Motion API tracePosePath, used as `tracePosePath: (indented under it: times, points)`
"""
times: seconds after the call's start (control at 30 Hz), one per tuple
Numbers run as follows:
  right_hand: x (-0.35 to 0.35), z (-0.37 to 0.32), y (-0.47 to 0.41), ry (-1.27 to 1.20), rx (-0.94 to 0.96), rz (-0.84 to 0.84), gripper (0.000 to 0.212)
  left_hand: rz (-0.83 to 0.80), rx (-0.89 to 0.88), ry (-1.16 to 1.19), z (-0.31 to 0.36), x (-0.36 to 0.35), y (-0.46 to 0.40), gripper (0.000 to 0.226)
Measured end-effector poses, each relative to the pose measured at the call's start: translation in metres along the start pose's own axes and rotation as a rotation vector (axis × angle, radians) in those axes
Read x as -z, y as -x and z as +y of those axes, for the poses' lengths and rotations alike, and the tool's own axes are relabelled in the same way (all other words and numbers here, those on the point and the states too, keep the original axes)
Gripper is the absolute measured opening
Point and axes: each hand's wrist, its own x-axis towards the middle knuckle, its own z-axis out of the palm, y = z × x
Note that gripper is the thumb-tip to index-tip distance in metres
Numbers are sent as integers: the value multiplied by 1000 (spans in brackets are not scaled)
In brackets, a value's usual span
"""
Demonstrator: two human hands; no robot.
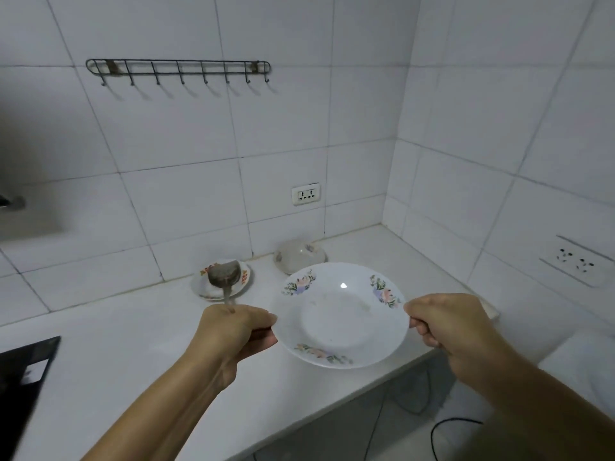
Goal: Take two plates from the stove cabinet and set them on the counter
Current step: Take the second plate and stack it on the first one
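White and flower-printed, a deep plate (339, 316) is held level over the front part of the desk (133, 354), pinched at opposite rims by both hands. The left grip (238, 331) closes on the plate's near-left edge, thumb on top and fingers curled beneath; the right grip (442, 319) does the same on the far-right edge, so each hand is shut around the rim rather than spread. Whether only one plate sits between the grips or a second is stacked under it cannot be told from this angle. Whether its base rests on the desk or hangs just above cannot be told, though it juts past the front edge. Beyond the left grip, near the tiled wall, a small floral saucer (244, 277) carries a metal ladle (223, 272) whose handle points back toward that hand. Beyond the plate, between the two grips and further back, lies an upturned floral bowl (299, 256). Out past the left forearm, a black cooktop (23, 371) shows at the edge of view. By my reading, the fetching looks done for at least one plate and the setting-down is in hand; letting go remains, and a second plate may still need to come out of the cabinet, which is out of sight.
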Motion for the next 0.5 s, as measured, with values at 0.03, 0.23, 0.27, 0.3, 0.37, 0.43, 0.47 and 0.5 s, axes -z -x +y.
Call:
tracePosePath:
  times: [0.03, 0.23, 0.27, 0.3, 0.37, 0.43, 0.47, 0.5]
  points:
    - [-4, -1, -15, 8, -6, -15, 15, 9, 4, 3, 1, -5, -11, 2]
    - [-41, -6, -104, 13, -50, -75, 11, 46, 17, 24, 11, -22, -95, 4]
    - [-48, -6, -118, 17, -45, -81, 11, 49, 22, 21, 13, -25, -111, 4]
    - [-54, -5, -132, 22, -34, -82, 11, 52, 32, 17, 16, -27, -127, 3]
    - [-66, -5, -160, 33, -2, -77, 12, 59, 42, 14, 20, -34, -157, 3]
    - [-75, -3, -187, 42, 16, -73, 13, 61, 43, 17, 23, -41, -184, 3]
    - [-80, -2, -200, 45, 16, -72, 13, 67, 51, 21, 24, -45, -197, 4]
    - [-84, 0, -210, 48, 16, -72, 13, 75, 60, 24, 25, -47, -208, 4]
